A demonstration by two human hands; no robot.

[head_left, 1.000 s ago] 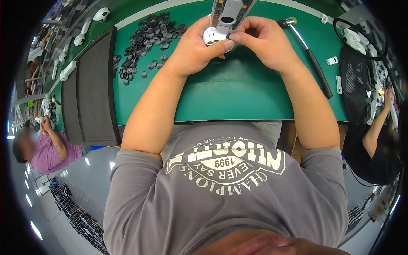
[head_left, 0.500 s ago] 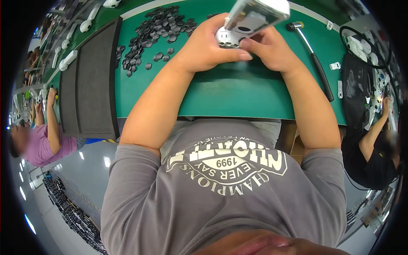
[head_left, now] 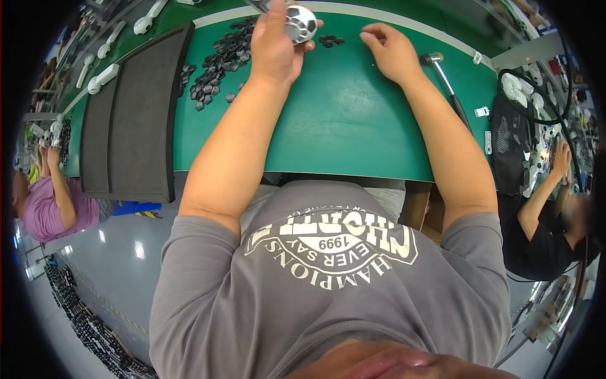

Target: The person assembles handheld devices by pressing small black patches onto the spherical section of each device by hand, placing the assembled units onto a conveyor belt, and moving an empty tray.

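My left hand (head_left: 273, 54) is closed around a white part with a round, football-patterned end (head_left: 300, 25) that carries black pentagon patches. The rest of that part lies behind the fingers and past the top edge of the view. To the right, my right hand (head_left: 394, 54) hovers over the green mat with thumb and forefinger slightly apart, and nothing shows between them. A few black pentagon pieces (head_left: 331, 41) lie on the mat between the hands. A larger heap of black pentagon pieces (head_left: 221, 66) spreads left of my left hand.
A black divided tray (head_left: 139, 120) stands at the left of the green mat (head_left: 347, 139). A hammer (head_left: 447, 82) and small white parts (head_left: 482, 112) lie on the right, near a black mesh bag (head_left: 510, 139). Co-workers sit at both sides (head_left: 53, 202) (head_left: 549, 234).
The hands have parted: my left hand has carried the white part up and left, turning it. My right hand has let go of it and moved right.
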